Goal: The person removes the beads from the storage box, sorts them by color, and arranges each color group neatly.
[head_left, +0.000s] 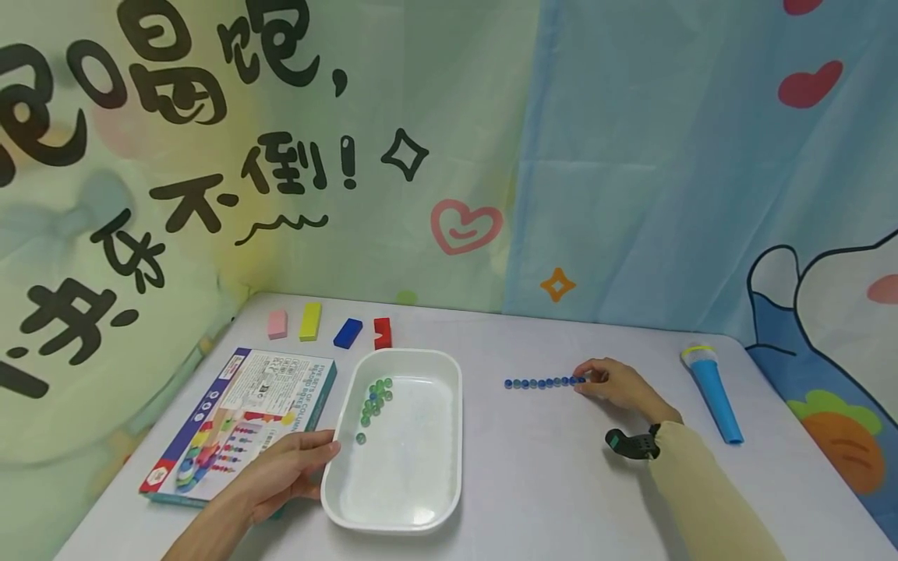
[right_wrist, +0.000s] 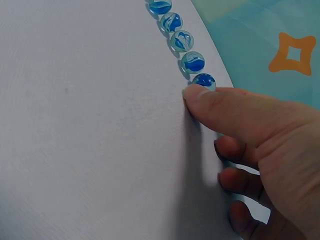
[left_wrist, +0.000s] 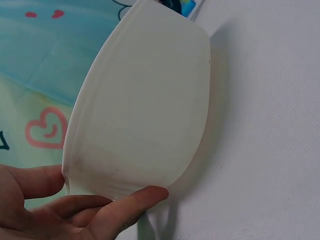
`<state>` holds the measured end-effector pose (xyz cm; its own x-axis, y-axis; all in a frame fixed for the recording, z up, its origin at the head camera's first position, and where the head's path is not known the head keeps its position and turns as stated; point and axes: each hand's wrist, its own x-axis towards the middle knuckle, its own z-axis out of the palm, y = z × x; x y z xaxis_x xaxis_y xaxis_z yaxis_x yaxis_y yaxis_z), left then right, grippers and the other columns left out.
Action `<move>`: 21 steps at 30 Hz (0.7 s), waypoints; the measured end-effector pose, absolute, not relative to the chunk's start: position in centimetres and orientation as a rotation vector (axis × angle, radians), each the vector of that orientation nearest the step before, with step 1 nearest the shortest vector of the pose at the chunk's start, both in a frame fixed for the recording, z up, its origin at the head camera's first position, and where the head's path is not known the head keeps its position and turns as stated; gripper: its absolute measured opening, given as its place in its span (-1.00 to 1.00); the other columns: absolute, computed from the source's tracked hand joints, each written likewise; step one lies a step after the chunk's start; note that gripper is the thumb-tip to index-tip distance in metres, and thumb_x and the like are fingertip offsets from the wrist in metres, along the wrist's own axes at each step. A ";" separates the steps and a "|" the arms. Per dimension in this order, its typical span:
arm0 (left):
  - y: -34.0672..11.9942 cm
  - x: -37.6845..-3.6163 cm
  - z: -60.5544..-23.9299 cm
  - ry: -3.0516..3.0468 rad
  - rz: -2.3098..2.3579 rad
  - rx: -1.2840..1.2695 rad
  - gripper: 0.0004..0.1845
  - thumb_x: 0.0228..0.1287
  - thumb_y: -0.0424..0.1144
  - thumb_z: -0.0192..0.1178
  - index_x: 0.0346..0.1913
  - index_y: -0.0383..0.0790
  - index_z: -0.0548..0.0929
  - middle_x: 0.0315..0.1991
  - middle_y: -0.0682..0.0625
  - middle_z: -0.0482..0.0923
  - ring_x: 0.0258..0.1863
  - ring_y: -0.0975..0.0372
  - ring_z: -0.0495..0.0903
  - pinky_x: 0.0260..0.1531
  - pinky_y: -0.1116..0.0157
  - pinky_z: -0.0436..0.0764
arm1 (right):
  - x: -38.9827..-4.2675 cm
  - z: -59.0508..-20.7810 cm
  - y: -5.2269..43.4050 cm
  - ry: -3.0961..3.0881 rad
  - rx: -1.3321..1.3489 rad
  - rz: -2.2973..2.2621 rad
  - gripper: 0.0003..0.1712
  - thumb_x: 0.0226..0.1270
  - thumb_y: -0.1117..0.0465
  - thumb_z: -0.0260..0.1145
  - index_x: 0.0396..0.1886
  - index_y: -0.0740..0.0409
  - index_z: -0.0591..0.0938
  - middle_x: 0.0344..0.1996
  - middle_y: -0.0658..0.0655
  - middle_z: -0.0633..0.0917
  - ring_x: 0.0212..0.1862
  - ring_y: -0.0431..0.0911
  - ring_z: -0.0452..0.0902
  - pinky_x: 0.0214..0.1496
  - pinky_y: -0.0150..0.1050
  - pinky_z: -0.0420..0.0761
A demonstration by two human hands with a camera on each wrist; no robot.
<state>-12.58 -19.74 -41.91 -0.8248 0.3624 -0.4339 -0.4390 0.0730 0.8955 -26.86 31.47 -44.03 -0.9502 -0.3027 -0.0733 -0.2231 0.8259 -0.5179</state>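
Nearest the camera, at the lower left of the head view, the left hand (head_left: 281, 471) rests against the side of a white tray (head_left: 442, 436), its fingers straight and relaxed along the wall rather than curled round it; the left wrist view shows the fingertips (left_wrist: 150, 195) just under the tray's pale outer side. Inside the tray, toward its far left corner, lies a small cluster of green marbles (head_left: 374, 397). Beside the hand, a printed box (head_left: 259, 389) lies flat on the grey table (head_left: 533, 475).

Right of centre, the right hand (head_left: 617, 383) sits at the right end of a straight row of blue marbles (head_left: 543, 382). From the right wrist view the thumb (right_wrist: 225, 107) touches the last blue marble (right_wrist: 204, 81), with the other fingers curled under; whether they hold another marble I cannot tell.

As I judge it, the lining-up of the blue ones is the step in hand, and the next move calls for a gentle touch so the row does not scatter.

Farther right lies a blue tube (head_left: 712, 389). Along the far edge stand pink, yellow, blue and red blocks (head_left: 310, 321).
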 end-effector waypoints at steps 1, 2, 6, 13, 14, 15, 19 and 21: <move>-19.7 -12.6 -41.9 1.785 1.810 -0.076 -0.25 0.43 -0.08 0.09 0.44 -0.53 0.09 0.19 -0.19 0.53 -0.13 0.22 0.63 -0.18 0.22 0.71 | -26.9 -44.0 31.6 2.850 -0.405 -0.783 -0.64 0.27 0.07 0.35 -0.02 0.16 0.63 -0.28 0.10 0.57 -0.24 -0.07 0.41 -0.26 -0.26 0.41; -19.7 -12.6 -41.9 1.785 1.809 -0.074 -0.24 0.43 -0.08 0.09 0.44 -0.53 0.09 0.19 -0.19 0.53 -0.13 0.22 0.63 -0.18 0.22 0.71 | -26.9 -44.0 31.6 2.838 -0.394 -0.790 -0.62 0.27 0.06 0.36 0.01 0.15 0.61 -0.26 0.12 0.58 -0.22 -0.06 0.43 -0.24 -0.25 0.43; -19.8 -12.6 -41.9 1.787 1.807 -0.058 -0.23 0.42 -0.07 0.09 0.44 -0.54 0.09 0.18 -0.18 0.53 -0.13 0.21 0.63 -0.18 0.23 0.70 | -27.0 -43.2 31.7 2.816 -0.363 -0.804 -0.53 0.26 0.03 0.37 0.10 0.14 0.57 -0.19 0.16 0.62 -0.12 0.00 0.51 -0.18 -0.22 0.50; -19.8 -12.5 -41.8 1.796 1.804 -0.066 -0.22 0.42 -0.08 0.09 0.43 -0.56 0.07 0.23 -0.26 0.48 -0.13 0.21 0.64 -0.17 0.21 0.71 | -28.0 -39.7 27.6 2.875 -0.448 -0.817 -0.54 0.28 0.05 0.36 0.09 0.18 0.58 -0.25 0.13 0.63 -0.20 -0.05 0.51 -0.22 -0.27 0.47; -19.9 -12.5 -41.8 1.801 1.801 -0.070 -0.22 0.42 -0.07 0.10 0.43 -0.56 0.07 0.23 -0.26 0.48 -0.14 0.21 0.65 -0.17 0.21 0.71 | -28.1 -39.1 26.5 2.875 -0.487 -0.822 -0.56 0.28 0.07 0.36 0.09 0.17 0.58 -0.25 0.13 0.63 -0.20 -0.06 0.51 -0.23 -0.27 0.48; -19.9 -12.5 -41.8 1.804 1.800 -0.071 -0.21 0.42 -0.07 0.10 0.43 -0.57 0.06 0.24 -0.27 0.47 -0.14 0.21 0.65 -0.17 0.21 0.70 | -28.2 -38.5 25.1 2.869 -0.539 -0.829 -0.57 0.28 0.07 0.36 0.08 0.16 0.59 -0.24 0.13 0.64 -0.20 -0.06 0.51 -0.22 -0.26 0.48; -19.8 -12.5 -41.9 1.803 1.797 -0.071 -0.21 0.42 -0.07 0.10 0.44 -0.57 0.06 0.24 -0.28 0.47 -0.14 0.20 0.65 -0.16 0.20 0.70 | -28.1 -36.6 18.9 2.817 -0.800 -0.835 -0.63 0.28 0.09 0.36 0.05 0.11 0.62 -0.25 0.08 0.65 -0.21 -0.10 0.55 -0.21 -0.27 0.54; -19.8 -12.5 -41.9 1.798 1.799 -0.067 -0.21 0.42 -0.07 0.10 0.44 -0.56 0.06 0.23 -0.26 0.49 -0.14 0.20 0.65 -0.16 0.20 0.70 | -27.8 -36.0 15.6 2.770 -0.918 -0.833 -0.64 0.27 0.10 0.37 0.04 0.09 0.63 -0.26 0.07 0.66 -0.22 -0.13 0.55 -0.19 -0.29 0.57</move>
